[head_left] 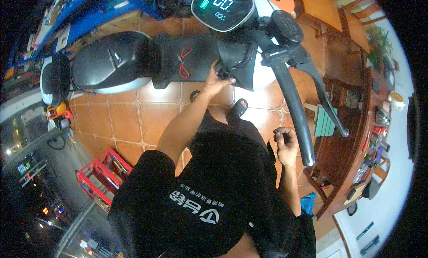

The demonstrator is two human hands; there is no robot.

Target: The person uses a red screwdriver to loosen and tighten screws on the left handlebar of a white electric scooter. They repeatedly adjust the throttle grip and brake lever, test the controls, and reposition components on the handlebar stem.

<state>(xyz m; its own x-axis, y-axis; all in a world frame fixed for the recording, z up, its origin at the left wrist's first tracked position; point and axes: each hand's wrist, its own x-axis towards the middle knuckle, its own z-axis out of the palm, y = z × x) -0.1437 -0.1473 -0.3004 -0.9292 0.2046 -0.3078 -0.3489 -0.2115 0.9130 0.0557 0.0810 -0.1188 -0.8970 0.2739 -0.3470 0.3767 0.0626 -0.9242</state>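
An electric scooter stands in front of me, its white and black front panel below a lit display. My left hand reaches to that panel's inner side, thumb and fingers closed around a small dark part whose kind I cannot make out. Beside the black handlebar grip, apart from it, my right hand is raised with its fingers curled in a pinch. Something small and dark may be at its fingertips. Red-handled scissors lie on the black footboard. A small metal tool rests on the black seat.
A brake lever juts out near my right hand. Red crates stand on the tiled floor at left. A cluttered wooden desk lines the right side, with a green slatted thing beside it. Blue shelving is far left.
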